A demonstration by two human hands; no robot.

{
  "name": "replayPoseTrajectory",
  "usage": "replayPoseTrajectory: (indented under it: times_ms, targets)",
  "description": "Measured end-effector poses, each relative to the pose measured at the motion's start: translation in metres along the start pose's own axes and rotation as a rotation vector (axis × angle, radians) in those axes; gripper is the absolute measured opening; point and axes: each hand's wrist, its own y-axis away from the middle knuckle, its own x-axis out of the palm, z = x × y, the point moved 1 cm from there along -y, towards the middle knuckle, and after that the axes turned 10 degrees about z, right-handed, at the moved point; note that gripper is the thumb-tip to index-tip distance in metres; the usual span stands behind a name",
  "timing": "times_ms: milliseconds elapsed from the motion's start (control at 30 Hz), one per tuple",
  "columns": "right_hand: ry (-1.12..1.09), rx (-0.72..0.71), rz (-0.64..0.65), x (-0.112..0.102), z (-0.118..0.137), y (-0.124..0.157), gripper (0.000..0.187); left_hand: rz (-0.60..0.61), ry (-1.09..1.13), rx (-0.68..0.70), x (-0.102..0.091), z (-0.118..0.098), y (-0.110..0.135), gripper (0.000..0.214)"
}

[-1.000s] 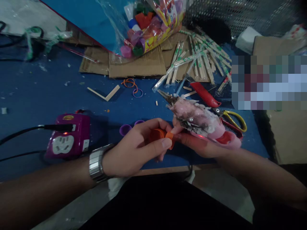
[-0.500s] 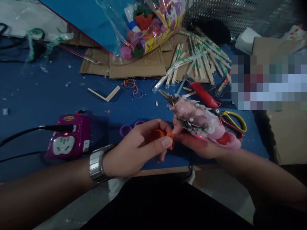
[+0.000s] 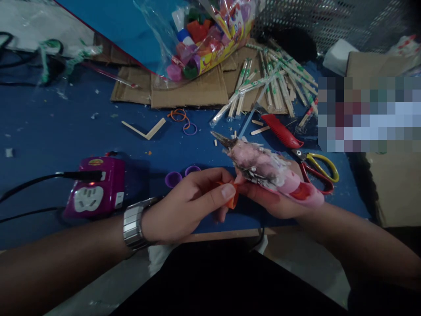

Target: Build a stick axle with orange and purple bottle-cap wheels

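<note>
Head: orange piece [image 3: 233, 200] between left fingers [image 3: 215, 197]

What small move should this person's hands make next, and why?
Perhaps the right hand should tip the pointed end of the pink tool toward the orange piece: the left hand pinches that piece, while the end aims away from it.

A broad, segmented silver band [image 3: 133, 226] is circling the left wrist [image 3: 146, 226], lower left of the frame, while black clothing [image 3: 204, 281] is filling the lower middle
</note>
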Motion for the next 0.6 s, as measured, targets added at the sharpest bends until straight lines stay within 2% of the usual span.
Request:
replayPoseTrajectory:
  times_ms: [100,267,400,600]
  targets:
    - [0.067,-0.08,0.019,0.0,0.0,0.0,0.011,0.012,-0.016,-0.016,-0.001,-0.001,0.0,0.046]
    - [0.073,-0.086,0.001,-0.001,0.004,-0.004,0.008,0.005,-0.04,-0.053,-0.004,0.005,0.002,0.049]
    - [0.032,-0.069,-0.015,0.002,0.004,-0.006,0.009,0.007,-0.04,-0.1,-0.005,0.009,0.003,0.051]
    - [-0.164,0.037,0.006,0.008,-0.007,-0.005,0.025,0.004,-0.037,-0.084,-0.006,0.007,0.003,0.055]
